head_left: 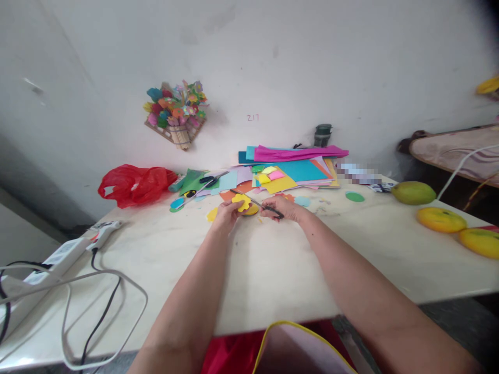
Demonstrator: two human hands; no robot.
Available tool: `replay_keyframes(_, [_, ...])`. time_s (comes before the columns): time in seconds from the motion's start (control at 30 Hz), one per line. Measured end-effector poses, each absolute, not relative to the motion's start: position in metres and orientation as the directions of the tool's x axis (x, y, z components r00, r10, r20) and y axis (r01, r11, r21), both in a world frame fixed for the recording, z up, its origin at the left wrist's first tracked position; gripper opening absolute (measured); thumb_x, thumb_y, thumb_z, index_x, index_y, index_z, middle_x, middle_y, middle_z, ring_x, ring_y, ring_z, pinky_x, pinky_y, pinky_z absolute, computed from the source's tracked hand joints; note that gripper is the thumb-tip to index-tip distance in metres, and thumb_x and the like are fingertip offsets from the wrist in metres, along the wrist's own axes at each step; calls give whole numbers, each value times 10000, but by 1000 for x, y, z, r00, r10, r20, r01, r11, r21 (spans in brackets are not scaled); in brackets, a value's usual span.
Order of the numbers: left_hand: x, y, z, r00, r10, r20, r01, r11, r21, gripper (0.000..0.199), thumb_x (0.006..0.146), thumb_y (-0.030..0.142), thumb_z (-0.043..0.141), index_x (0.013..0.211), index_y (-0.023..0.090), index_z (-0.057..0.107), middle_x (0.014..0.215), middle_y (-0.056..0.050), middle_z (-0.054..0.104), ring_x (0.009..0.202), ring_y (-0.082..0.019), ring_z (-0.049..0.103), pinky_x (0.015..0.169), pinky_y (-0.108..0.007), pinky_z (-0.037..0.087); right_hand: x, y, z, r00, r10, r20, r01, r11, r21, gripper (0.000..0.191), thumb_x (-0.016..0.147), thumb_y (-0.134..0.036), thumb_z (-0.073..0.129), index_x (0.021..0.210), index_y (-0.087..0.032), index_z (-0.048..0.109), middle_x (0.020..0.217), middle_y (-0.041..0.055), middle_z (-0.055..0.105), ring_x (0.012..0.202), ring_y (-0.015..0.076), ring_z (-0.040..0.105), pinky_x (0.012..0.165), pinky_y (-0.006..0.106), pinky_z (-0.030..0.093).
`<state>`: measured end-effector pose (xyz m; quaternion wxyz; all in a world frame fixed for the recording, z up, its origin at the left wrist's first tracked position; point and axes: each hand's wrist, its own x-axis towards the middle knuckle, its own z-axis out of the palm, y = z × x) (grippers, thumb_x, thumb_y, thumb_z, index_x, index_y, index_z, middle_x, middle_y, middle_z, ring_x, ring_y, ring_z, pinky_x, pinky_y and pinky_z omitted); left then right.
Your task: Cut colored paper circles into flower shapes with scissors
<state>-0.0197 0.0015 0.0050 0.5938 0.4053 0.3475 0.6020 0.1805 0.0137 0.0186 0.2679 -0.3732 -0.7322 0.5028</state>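
Observation:
My left hand (228, 214) pinches a yellow flower-shaped paper (242, 202) above the white table (265, 270). My right hand (286, 209) is closed round the dark handles of a pair of scissors (257, 203), whose blades point left, close to the flower's edge. Beneath and beside the flower lie more yellow paper pieces (212, 214). Behind my hands are orange cutouts and a light blue paper circle (302, 201). Whether the blades touch the paper is too small to tell.
Coloured paper sheets (300, 174) are piled against the wall. A red plastic bag (136, 184) lies back left. Power strips (64, 254) and cables occupy the left edge. Mango-like fruits (440, 219) sit on the right. A paper-flower bouquet (177, 111) hangs on the wall.

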Motion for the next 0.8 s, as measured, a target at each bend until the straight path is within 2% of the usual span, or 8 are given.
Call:
replay_keyframes(0.23, [-19,1,5,27,997,69,-434,-51,899,142,596,119,714,726,88,667,779,-101,699,826,-251,684,717,-314,562,179,11,22,-567,824,-26,275,159,-948,217,667,-308,664,766,-143,564,470,-62,491,357,53,385,352,187,327])
replay_keyframes(0.5, [-20,1,6,15,998,60,-441,-47,896,134,616,116,697,738,76,662,794,-116,697,835,-255,682,754,-336,555,181,11,23,-577,816,-26,318,196,-928,225,665,-298,686,784,-148,569,454,-73,479,362,58,409,361,182,342])
replay_keyframes(0.63, [-20,1,6,14,998,60,-448,-47,893,127,612,112,696,729,80,659,787,-108,695,815,-244,685,755,-336,556,182,11,22,-582,811,-56,311,159,-937,234,686,-330,674,796,-154,566,469,-63,489,360,61,419,347,181,326])
replay_keyframes(0.8, [-20,1,6,19,998,59,-447,-45,893,137,602,105,698,732,91,658,776,-96,698,782,-232,687,749,-339,556,182,6,27,-589,807,-40,335,198,-921,265,706,-380,668,748,-157,533,487,-45,508,377,65,457,331,173,294])
